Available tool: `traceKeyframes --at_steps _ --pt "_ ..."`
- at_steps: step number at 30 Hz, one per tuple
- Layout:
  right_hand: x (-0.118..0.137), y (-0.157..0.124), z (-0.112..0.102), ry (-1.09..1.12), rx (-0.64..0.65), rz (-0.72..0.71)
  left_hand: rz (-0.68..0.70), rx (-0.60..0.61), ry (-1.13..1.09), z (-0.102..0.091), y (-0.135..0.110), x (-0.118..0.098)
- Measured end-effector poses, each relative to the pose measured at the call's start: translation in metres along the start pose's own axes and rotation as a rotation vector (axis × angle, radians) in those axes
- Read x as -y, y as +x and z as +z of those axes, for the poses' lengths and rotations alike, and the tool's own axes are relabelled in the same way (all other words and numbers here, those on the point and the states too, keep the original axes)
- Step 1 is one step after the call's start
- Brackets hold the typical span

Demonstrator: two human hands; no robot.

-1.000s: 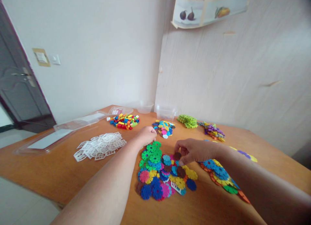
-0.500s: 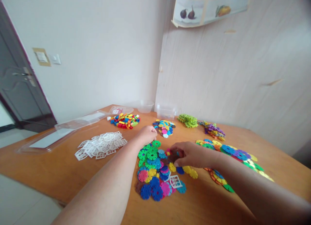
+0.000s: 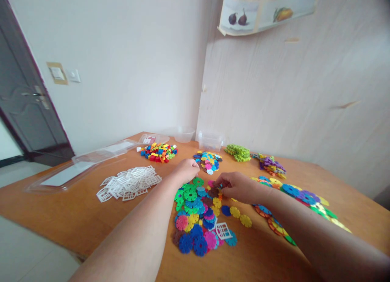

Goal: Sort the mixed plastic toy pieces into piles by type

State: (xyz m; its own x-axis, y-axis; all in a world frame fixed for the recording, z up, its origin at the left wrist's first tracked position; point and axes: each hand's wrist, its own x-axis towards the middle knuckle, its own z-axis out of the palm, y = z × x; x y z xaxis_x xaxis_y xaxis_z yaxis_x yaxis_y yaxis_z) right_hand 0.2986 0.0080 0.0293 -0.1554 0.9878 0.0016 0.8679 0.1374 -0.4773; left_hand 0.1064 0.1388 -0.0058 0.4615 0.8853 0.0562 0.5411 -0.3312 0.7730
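A heap of coloured snowflake discs (image 3: 198, 217) lies on the wooden table (image 3: 61, 217) in front of me. My left hand (image 3: 185, 170) rests curled at the heap's far edge, next to green discs (image 3: 189, 192); its fingers are closed and what they hold is hidden. My right hand (image 3: 236, 186) pinches a dark brown disc (image 3: 214, 191) at the heap's far right side. A white lattice piece (image 3: 224, 231) lies on the near part of the heap.
A pile of white lattice pieces (image 3: 128, 184) lies to the left, with a clear tray (image 3: 70, 172) beyond. Small bricks (image 3: 158, 152), more disc piles (image 3: 209, 160), green pieces (image 3: 239, 152), clear tubs (image 3: 210, 140) stand farther back. Discs (image 3: 292, 192) spread along the right.
My right hand has slid left and farther back across the heap, pinching a dark disc. Yellow discs it covered now show. The left hand has stayed in place.
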Motion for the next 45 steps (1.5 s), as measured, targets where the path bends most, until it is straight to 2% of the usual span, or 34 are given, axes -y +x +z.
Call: traceKeyframes --at_steps 3,6,13,17,21,25,30,33,40,45 --pt "-0.006 0.007 0.0 0.08 -0.036 0.029 0.001 -0.029 0.011 0.0 0.0 0.001" --pt "-0.011 0.02 0.0 0.24 -0.1 0.123 0.0 -0.038 0.024 0.0 -0.001 0.0" --pt "-0.008 0.061 -0.007 0.52 -0.261 0.253 -0.003 -0.017 0.036 0.0 0.001 -0.002" --pt "-0.007 0.081 -0.011 0.558 -0.316 0.249 -0.002 -0.01 0.032 0.0 0.0 0.0" --pt "-0.012 0.082 -0.012 0.519 -0.331 0.27 0.002 -0.012 0.027 0.001 0.0 0.0" --pt "-0.011 0.065 -0.01 0.428 -0.254 0.257 -0.002 -0.006 0.016 0.002 0.001 0.001" --pt "0.001 0.032 -0.011 0.234 0.073 0.034 0.025 -0.007 0.027 0.002 0.003 0.003" --pt "0.006 0.016 -0.012 0.163 0.195 -0.028 0.027 -0.011 0.04 0.001 0.002 0.003" --pt "0.005 0.01 -0.004 0.094 0.181 0.003 -0.006 -0.012 0.045 -0.001 -0.001 -0.001" --pt "0.006 0.018 -0.009 0.118 0.136 0.024 -0.001 -0.01 0.062 -0.002 -0.002 -0.002"
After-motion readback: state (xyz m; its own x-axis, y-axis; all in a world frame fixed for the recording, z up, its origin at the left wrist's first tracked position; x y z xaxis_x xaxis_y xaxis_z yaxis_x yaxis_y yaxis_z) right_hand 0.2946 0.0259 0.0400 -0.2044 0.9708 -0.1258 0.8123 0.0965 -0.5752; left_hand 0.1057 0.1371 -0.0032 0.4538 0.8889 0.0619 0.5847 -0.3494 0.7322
